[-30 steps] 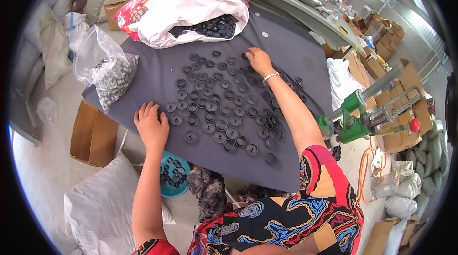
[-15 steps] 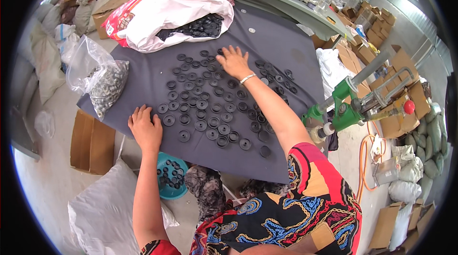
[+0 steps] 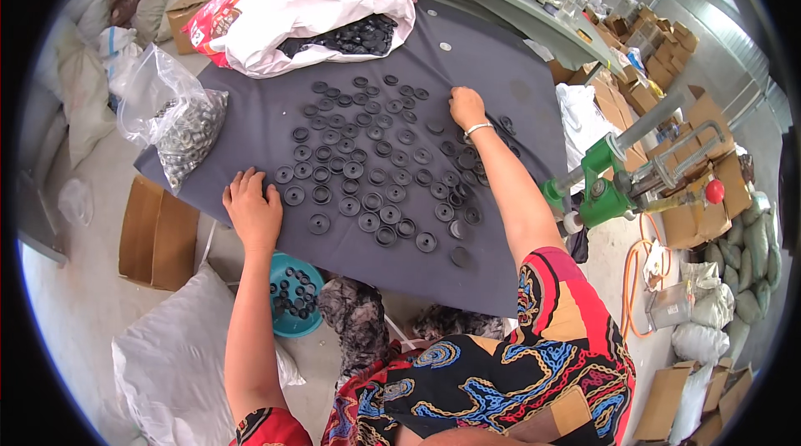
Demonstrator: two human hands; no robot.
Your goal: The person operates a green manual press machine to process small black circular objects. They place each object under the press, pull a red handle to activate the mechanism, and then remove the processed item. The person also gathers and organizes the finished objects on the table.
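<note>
Many small black round pieces (image 3: pixel 370 221), with raised rims and centre hubs, lie spread over a dark grey cloth (image 3: pixel 334 250). My left hand (image 3: pixel 254 208) rests open on the cloth's left edge, just beside the nearest pieces. To the right of the spread, my right hand (image 3: pixel 467 107) is closed on the cloth, fingers curled under. What it holds, if anything, is hidden. Some pieces beside my right forearm are crowded together, partly overlapping and tilted. At the back, a white-and-red bag (image 3: pixel 284 25) lies open, with more black pieces (image 3: pixel 359 37) inside.
A clear bag of metal parts (image 3: pixel 192 129) stands on the cloth's left edge. Below the table sits a teal basin (image 3: pixel 292 326) holding black pieces. A green hand press (image 3: pixel 601 187) stands at the right. A cardboard box (image 3: pixel 158 233) and white sack (image 3: pixel 171 362) are at lower left.
My right hand has moved rightward from the back of the spread, its fingers going from spread to curled. Some pieces near it have shifted. My left hand stays in place.
</note>
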